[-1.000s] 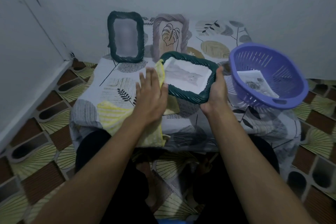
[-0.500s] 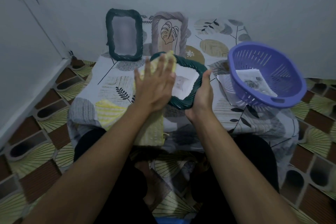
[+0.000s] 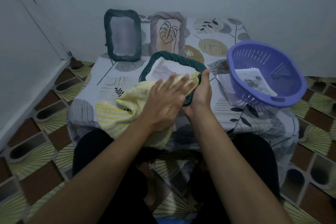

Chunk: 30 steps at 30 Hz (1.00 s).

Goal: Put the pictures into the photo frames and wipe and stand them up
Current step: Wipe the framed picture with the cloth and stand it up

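Observation:
My right hand [image 3: 198, 96] grips the near right edge of a dark green rope-rimmed photo frame [image 3: 163, 56], tilted above the low table, with a pale picture [image 3: 172, 69] inside. My left hand [image 3: 163, 100] lies flat with straight fingers on a yellow cloth [image 3: 120, 112], pressing it against the frame's lower front. Two frames stand against the back wall: a dark green one [image 3: 123, 35] and a greyish-pink one with a leaf drawing [image 3: 168, 33].
A purple plastic basket [image 3: 263, 72] with printed pictures [image 3: 254, 82] in it sits on the right of the table [image 3: 91, 87], which has a leaf-pattern covering. More paper lies under the basket. Walls close off the back and left; patterned floor tiles surround the table.
My left hand with the yellow cloth has slid from the frame's left side down and across to its lower right front. The frame has turned in my right hand.

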Tool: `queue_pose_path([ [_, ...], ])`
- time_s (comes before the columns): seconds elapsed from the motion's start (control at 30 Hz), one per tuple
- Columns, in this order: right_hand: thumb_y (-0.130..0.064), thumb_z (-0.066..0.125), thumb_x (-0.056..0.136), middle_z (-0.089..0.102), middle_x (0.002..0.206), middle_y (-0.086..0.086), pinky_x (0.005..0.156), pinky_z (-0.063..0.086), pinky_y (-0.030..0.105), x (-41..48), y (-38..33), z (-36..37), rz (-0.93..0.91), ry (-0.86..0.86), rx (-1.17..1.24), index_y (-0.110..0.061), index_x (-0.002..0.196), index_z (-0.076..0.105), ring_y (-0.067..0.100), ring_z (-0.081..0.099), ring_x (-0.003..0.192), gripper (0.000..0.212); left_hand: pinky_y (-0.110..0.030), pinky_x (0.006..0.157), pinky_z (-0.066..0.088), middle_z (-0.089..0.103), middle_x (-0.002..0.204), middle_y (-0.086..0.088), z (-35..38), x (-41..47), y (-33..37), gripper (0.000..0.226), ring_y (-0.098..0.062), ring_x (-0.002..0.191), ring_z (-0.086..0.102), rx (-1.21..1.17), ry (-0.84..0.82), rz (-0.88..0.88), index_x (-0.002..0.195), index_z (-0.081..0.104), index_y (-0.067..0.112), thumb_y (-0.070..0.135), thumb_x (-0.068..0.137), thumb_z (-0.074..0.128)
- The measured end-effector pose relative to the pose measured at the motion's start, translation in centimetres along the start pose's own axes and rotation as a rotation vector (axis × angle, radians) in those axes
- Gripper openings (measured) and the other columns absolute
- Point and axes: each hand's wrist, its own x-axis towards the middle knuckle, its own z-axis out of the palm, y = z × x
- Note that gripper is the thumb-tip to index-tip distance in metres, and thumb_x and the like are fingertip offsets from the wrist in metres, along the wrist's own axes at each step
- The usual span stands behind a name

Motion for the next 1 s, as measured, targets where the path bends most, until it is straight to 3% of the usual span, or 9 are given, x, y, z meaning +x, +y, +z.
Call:
queue_pose_path([
  [0.13,-0.055,0.034,0.103,0.073,0.112,0.014,0.088,0.058,0.05,-0.3,0.6,-0.5,0.018,-0.035,0.054,-0.01,0.125,0.065,0.034,0.07,0.103,0.058,-0.064,0.115,-0.015,-0.015,0.163,0.016,-1.5,1.9,-3.8,0.053,-0.027,0.15,-0.023,0.153,-0.039,-0.367,0.151,-0.011,0.051,0.057,0.099,-0.003],
  [0.23,-0.056,0.033,0.103,0.072,0.117,0.015,0.092,0.056,0.052,-0.4,1.3,-0.1,0.023,-0.066,0.032,-0.01,0.129,0.063,0.035,0.069,0.107,0.061,-0.064,0.113,-0.019,-0.026,0.162,0.008,-1.6,3.3,-4.3,0.063,-0.033,0.145,-0.032,0.15,-0.08,-0.516,0.153,-0.024,0.032,0.055,0.101,0.004],
  [0.33,-0.057,0.037,0.102,0.07,0.12,0.013,0.101,0.051,0.053,-0.2,2.0,0.5,-0.008,-0.067,-0.011,-0.012,0.124,0.066,0.032,0.067,0.112,0.057,-0.052,0.121,-0.013,-0.025,0.162,-0.01,-1.1,3.7,-1.9,0.073,-0.027,0.148,-0.028,0.024,-0.051,-0.394,0.154,-0.019,0.01,0.05,0.099,0.006],
  [0.43,-0.055,0.041,0.101,0.071,0.119,0.013,0.098,0.053,0.046,0.2,1.5,0.6,-0.002,-0.066,0.01,-0.013,0.12,0.067,0.029,0.068,0.111,0.053,-0.041,0.124,-0.004,-0.006,0.165,-0.014,-0.7,2.4,0.7,0.072,-0.024,0.153,-0.01,-0.045,-0.046,-0.086,0.156,-0.001,0.004,0.04,0.094,0.009],
  [0.53,-0.055,0.043,0.101,0.071,0.113,0.009,0.09,0.057,0.041,0.5,0.7,0.1,0.047,-0.034,0.039,-0.016,0.111,0.066,0.026,0.069,0.104,0.046,-0.044,0.124,0.012,0.016,0.165,-0.007,-0.1,1.1,0.6,0.062,-0.02,0.154,0.007,-0.028,-0.034,0.141,0.157,0.019,0.009,0.03,0.098,0.017],
  [0.63,-0.06,0.042,0.099,0.071,0.116,0.013,0.095,0.054,0.051,0.8,0.5,-0.5,0.064,-0.045,0.079,-0.014,0.115,0.066,0.033,0.069,0.106,0.054,-0.044,0.123,0.012,0.023,0.164,0.004,-0.2,0.6,-1.4,0.056,-0.018,0.153,0.013,0.077,-0.03,0.168,0.156,0.025,0.027,0.04,0.103,0.011],
  [0.8,-0.06,0.032,0.101,0.069,0.122,0.016,0.098,0.051,0.055,1.5,0.8,-1.2,0.051,-0.114,0.113,-0.013,0.131,0.062,0.037,0.067,0.111,0.064,-0.068,0.116,-0.008,-0.016,0.164,0.015,-1.7,2.5,-5.5,0.054,-0.029,0.15,-0.019,0.149,-0.018,-0.325,0.151,-0.009,0.052,0.06,0.1,0.005],
  [0.9,-0.06,0.031,0.101,0.069,0.122,0.015,0.097,0.052,0.054,1.4,1.0,-1.0,0.045,-0.128,0.097,-0.013,0.133,0.061,0.037,0.067,0.111,0.064,-0.066,0.114,-0.01,-0.027,0.162,0.01,-2.1,4.0,-5.6,0.059,-0.034,0.149,-0.024,0.114,-0.031,-0.512,0.152,-0.018,0.045,0.058,0.102,0.01],
  [1.0,-0.061,0.033,0.101,0.07,0.119,0.016,0.093,0.055,0.05,0.9,1.2,-0.4,0.067,-0.129,0.058,-0.011,0.131,0.062,0.036,0.068,0.109,0.065,-0.059,0.117,-0.015,-0.028,0.162,-0.001,-1.7,5.0,-4.0,0.067,-0.034,0.147,-0.027,0.105,-0.033,-0.489,0.154,-0.023,0.029,0.059,0.1,0.004],
])
